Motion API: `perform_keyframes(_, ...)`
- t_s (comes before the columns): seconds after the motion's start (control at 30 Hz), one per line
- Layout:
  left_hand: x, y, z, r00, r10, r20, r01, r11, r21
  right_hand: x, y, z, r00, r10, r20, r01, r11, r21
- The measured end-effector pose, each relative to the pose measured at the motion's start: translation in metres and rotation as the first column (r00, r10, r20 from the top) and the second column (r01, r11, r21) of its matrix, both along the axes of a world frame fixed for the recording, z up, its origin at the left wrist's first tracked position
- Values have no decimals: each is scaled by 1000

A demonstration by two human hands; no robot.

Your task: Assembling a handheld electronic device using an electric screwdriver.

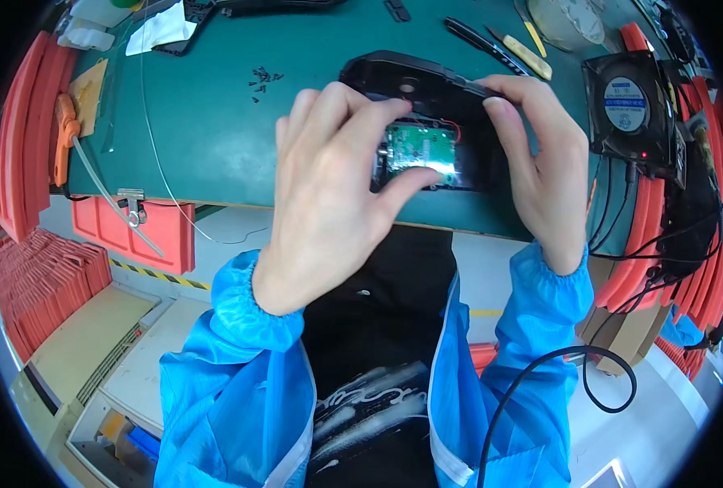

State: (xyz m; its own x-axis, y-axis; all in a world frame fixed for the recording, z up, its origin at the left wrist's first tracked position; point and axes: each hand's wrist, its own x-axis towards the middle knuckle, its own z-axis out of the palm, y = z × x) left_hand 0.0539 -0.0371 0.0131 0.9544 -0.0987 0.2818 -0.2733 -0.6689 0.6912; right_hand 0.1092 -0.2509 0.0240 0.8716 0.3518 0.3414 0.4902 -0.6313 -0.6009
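Note:
Near the front edge of the table, a black plastic housing (pixel 394 68) lies tilted, its inner side facing me. A green circuit board (pixel 421 149) with a thin red wire (pixel 457 128) sits in or just over it; I cannot tell whether it is seated. My left hand (pixel 329 154) is closed on the board, thumb at its lower edge and index finger at its top. With thumb and fingers, my right hand (pixel 544 146) pinches the housing's upper right rim. A bright glare covers the board's lower right part.
Several small black screws (pixel 261 80) lie loose on the green mat (pixel 207 106). Behind the housing are a black pen (pixel 485 45) and a cream-handled knife (pixel 527 57). A fan (pixel 627 106) with cables stands at right. Red foam pieces (pixel 32 138) line the left side.

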Motion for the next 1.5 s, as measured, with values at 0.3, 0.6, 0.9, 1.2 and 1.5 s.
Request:
perform_keyframes(0.3, -8, 1, -6, 997, -26, 77, 17, 994, 111, -21, -8, 10, 965, 25, -260, 24, 983, 184)
perform_keyframes(0.6, -35, 17, 4, 994, -25, 110, 5, 983, 184, -35, -27, -6, 944, 153, -294, -59, 950, 305)
perform_keyframes(0.9, -42, 26, 0, 996, -4, 86, -14, 976, 217, -41, -26, -6, 953, 285, -103, -287, 958, 0)
perform_keyframes(1.2, -46, 26, 15, 993, 36, 108, -62, 968, 243, -42, -25, 0, 950, 307, -51, -309, 949, -53)
perform_keyframes(1.5, -40, 25, 8, 997, -51, 63, 35, 973, 229, -40, -24, -6, 948, 319, -9, -319, 948, 13)
